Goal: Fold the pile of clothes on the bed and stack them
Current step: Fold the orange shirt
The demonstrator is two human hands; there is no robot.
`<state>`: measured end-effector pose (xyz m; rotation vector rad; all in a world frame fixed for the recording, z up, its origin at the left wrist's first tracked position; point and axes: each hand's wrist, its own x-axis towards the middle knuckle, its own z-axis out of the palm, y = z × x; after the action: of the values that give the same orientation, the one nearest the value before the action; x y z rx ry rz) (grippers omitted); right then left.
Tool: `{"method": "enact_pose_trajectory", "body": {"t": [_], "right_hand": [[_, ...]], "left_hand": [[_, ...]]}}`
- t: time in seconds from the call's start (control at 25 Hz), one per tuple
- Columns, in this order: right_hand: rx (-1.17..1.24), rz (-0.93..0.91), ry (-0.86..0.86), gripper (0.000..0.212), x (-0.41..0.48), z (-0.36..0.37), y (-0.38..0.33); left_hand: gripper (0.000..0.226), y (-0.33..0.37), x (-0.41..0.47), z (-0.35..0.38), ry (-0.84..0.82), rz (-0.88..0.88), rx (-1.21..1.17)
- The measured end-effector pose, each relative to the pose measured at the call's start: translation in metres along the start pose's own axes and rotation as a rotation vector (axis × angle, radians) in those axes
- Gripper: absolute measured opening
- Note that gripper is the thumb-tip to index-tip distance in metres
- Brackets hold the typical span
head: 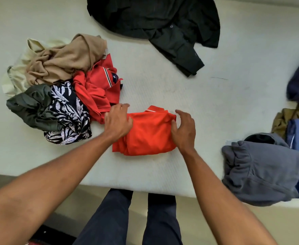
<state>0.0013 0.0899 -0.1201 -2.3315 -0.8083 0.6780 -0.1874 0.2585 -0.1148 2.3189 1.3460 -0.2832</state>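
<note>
One orange-red shirt (147, 133) at frame centre on the white bed (224, 106), folded to a thick rectangle, white-trimmed collar peeking at its upper edge. Left hand (117, 122) flat on its left edge, fingers relaxed; right hand (184, 129) at its right edge, thumb on the cloth, fingers arched and spread. Unfolded pile (57, 89) just left. Black garment (154, 18) cut off at top; folded stack (261, 167) cropped at right, blurred.

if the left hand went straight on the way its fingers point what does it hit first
The left hand has bare bed ahead, then probably the black garment. The crumpled red polo lies just left of that line; depth is unclear.
</note>
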Motion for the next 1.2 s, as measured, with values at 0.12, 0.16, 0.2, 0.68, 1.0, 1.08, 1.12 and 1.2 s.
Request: {"method": "enact_pose_trajectory", "body": {"t": [0.12, 0.16, 0.2, 0.68, 1.0, 1.08, 1.12, 1.2], "right_hand": [[-0.17, -0.282, -0.002, 0.048, -0.039, 0.026, 0.005], [-0.258, -0.333, -0.04, 0.053, -0.047, 0.039, 0.006], [-0.329, -0.361, -0.065, 0.057, -0.049, 0.052, 0.008], [-0.458, -0.368, -0.275, 0.07, -0.017, 0.074, 0.029], [-0.54, -0.635, -0.427, 0.101, -0.066, 0.047, 0.08], [-0.571, -0.643, -0.385, 0.098, -0.057, 0.061, 0.073], [-0.59, -0.657, -0.349, 0.091, -0.053, 0.068, 0.07], [-0.619, -0.708, -0.273, 0.069, -0.045, 0.076, 0.062]], "left_hand": [[0.081, 0.013, -0.05, 0.033, 0.043, 0.267, 0.054], [0.09, 0.017, -0.062, 0.047, 0.007, 0.308, 0.095], [0.098, 0.017, -0.07, 0.062, -0.031, 0.299, 0.115], [0.127, 0.014, -0.061, 0.104, -0.054, 0.168, 0.158], [0.126, 0.012, -0.088, 0.118, -0.039, 0.234, 0.297], [0.12, 0.015, -0.08, 0.119, -0.01, 0.206, 0.383], [0.117, 0.016, -0.076, 0.118, 0.0, 0.189, 0.413], [0.112, 0.02, -0.067, 0.108, -0.018, 0.174, 0.427]]}}
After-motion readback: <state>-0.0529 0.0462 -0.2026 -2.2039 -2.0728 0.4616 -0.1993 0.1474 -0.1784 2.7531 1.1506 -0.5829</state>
